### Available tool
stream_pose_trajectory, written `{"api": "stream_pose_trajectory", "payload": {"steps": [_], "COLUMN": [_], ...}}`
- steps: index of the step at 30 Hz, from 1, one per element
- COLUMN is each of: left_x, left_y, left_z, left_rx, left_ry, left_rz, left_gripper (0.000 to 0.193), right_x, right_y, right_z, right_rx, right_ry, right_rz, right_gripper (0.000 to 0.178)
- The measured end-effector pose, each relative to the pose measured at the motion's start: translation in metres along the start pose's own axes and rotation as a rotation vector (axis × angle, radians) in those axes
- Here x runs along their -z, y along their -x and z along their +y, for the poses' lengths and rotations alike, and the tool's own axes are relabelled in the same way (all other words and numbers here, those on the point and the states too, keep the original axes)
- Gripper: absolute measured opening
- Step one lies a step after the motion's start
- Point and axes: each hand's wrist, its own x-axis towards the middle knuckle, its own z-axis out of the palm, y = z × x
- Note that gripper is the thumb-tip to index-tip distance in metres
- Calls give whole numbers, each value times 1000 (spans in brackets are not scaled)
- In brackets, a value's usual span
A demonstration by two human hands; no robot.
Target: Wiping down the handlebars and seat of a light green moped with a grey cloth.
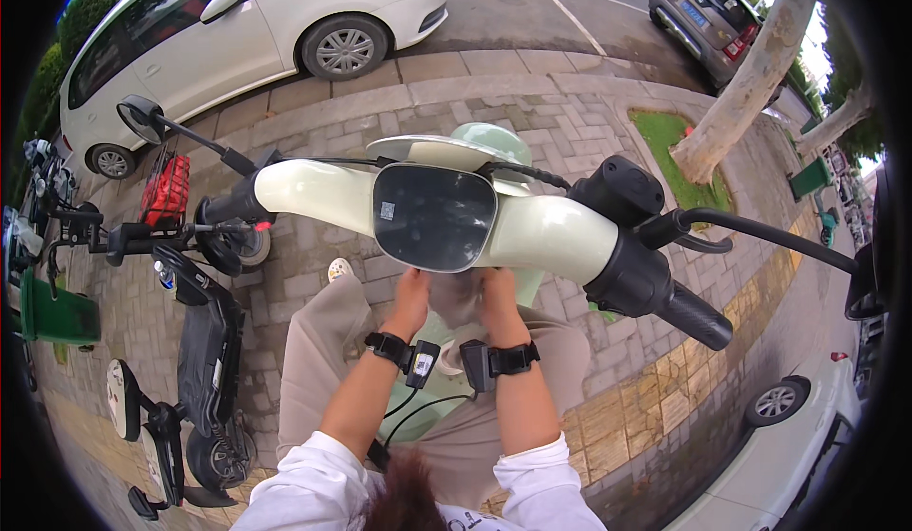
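I am seeing both hands reaching under the scooter's dash point(434, 216), between the handlebars. Left hand point(411, 293) and right hand point(497, 293) are lying side by side, fingers hidden beneath the dash; I cannot tell whether either grip is closed. Wrist straps point(389, 347) are showing.

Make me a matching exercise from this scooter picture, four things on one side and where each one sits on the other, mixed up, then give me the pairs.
Things:
1. white car
2. tree trunk
3. dark display panel
4. black folding scooter

Places:
A. lower left, on the paving
B. middle of the pale green handlebar
C. upper right, by a grass patch
D. upper left, at the kerb

Pairs: 1-D, 2-C, 3-B, 4-A. The left hand and right hand both reach in just below the panel.
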Motion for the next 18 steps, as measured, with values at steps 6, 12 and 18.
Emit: {"api": "stream_pose_trajectory", "payload": {"steps": [6, 12, 18], "left_x": [-37, -31, -36], "left_y": [21, -4, -12], "left_z": [-6, -15, 1], "left_rx": [-35, -412, -463], "left_ry": [-168, -976, -971], "left_rz": [-149, -124, -141], "left_gripper": [22, 22, 26], "right_x": [1, -2, 3], "right_y": [-14, 5, 5], "right_z": [20, 0, 2], "right_rx": [-197, -121, -73], "right_ry": [-306, -338, -383], "right_rz": [-169, -231, -270], "right_gripper": [24, 29, 47]}}
